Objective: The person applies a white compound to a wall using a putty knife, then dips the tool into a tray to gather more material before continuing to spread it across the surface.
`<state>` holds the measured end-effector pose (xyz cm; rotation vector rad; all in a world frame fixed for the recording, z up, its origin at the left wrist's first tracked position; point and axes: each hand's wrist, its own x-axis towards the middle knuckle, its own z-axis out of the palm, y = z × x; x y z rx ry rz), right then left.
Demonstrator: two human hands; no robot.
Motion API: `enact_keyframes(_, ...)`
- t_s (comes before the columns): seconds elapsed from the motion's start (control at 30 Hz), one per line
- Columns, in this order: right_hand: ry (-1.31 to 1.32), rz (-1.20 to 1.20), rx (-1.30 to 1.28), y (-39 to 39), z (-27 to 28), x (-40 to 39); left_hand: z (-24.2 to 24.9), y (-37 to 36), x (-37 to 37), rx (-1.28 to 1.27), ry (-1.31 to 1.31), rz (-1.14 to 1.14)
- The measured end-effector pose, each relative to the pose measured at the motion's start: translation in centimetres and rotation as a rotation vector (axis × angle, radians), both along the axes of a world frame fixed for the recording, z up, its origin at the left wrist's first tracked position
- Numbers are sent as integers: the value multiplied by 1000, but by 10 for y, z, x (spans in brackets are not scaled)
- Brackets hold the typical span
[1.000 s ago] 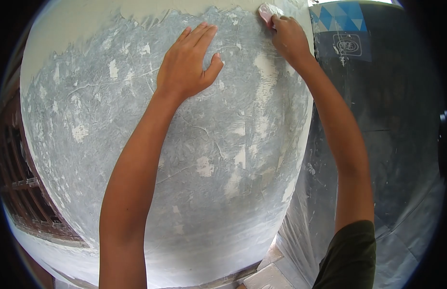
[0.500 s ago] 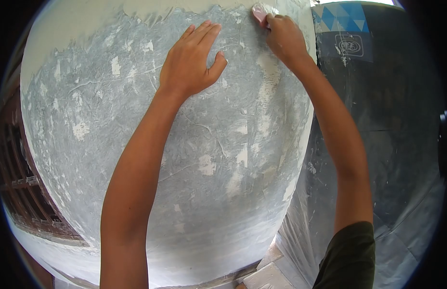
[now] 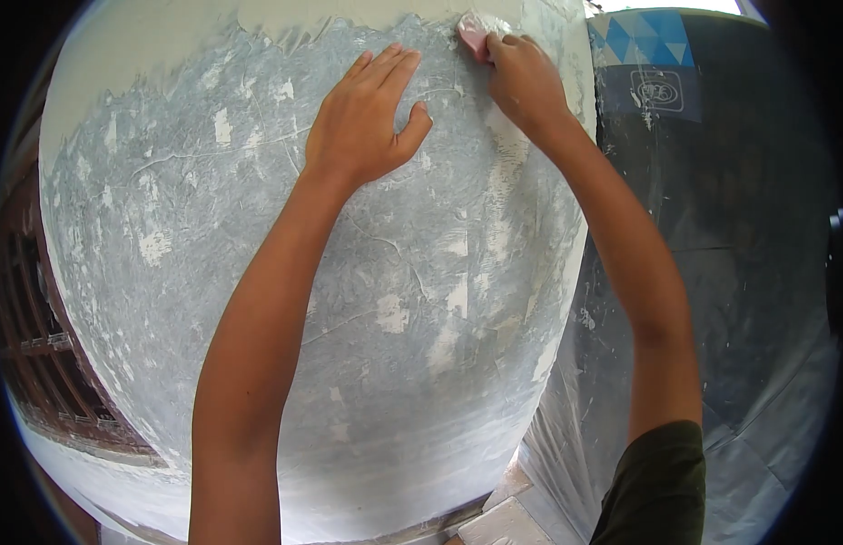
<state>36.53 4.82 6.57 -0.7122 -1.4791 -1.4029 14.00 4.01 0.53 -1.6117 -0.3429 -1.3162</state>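
Note:
A tall wall (image 3: 231, 300) fills the middle of the view, grey and patchy with whitish spots and a smooth cream band along its top. Against its upper part lies my left hand (image 3: 362, 118), palm toward the surface, fingers stretched and thumb apart, holding nothing. My right hand (image 3: 527, 82) is higher and to the right, its fingers closed round a small pink tool (image 3: 473, 38) with whitish paste on it. The tool is at the wall near the lower edge of the cream band; its working edge is partly hidden by paste.
To the right stands a dark sheet-covered surface (image 3: 739, 236) with a blue and white triangle pattern (image 3: 644, 38). Clear plastic (image 3: 562, 427) hangs beside the wall's lower right edge. A brown window grille (image 3: 58, 354) is at the left, and floor tiles (image 3: 505, 527) show below.
My right hand has moved a little to the left with the pink tool. My left hand stays almost where it was on the wall.

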Motion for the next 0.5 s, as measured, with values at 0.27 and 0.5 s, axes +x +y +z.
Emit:
enact_keyframes(0.27,187,86,59,0,65,32,-1,1,0,-5,0,8)
enact_keyframes(0.5,-7,7,69,15,-4,45,-1,2,0,9,1,16)
